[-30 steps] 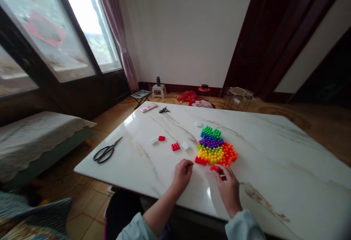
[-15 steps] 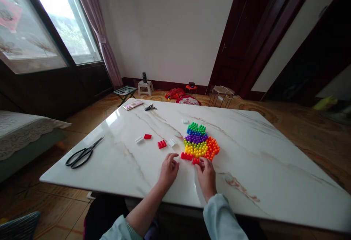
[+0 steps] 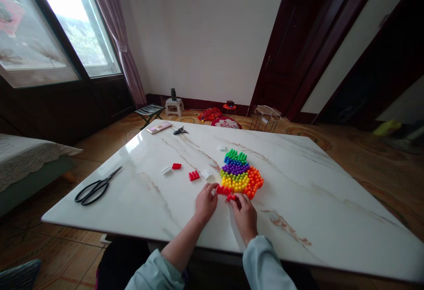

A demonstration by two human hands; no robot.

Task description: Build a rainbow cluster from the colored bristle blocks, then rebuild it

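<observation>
A cluster of bright beads [image 3: 235, 168] lies on the table, with green, blue, purple, olive, yellow and orange bands. Along its near edge is a row of red beads [image 3: 224, 190]. The fingertips of my left hand [image 3: 206, 202] are closed at the left end of that row. My right hand [image 3: 245, 216] pinches a small red bead piece [image 3: 230, 197] just below the row's right part; its fingers partly hide the piece. Left of the cluster lie a loose red bead block [image 3: 194, 175], a smaller red piece [image 3: 176, 166] and a white piece [image 3: 206, 174].
Black-handled scissors [image 3: 96, 190] lie at the left of the marble-patterned table [image 3: 314, 201]. A phone [image 3: 159, 127] and a dark keys-like bunch [image 3: 180, 130] are near the far edge. More white pieces [image 3: 166, 171] lie around. Stools [image 3: 174, 106] stand beyond.
My right hand has moved left with the small red bead piece, bringing it under the red row. My left hand has shifted slightly right, its fingers now at the row's left end.
</observation>
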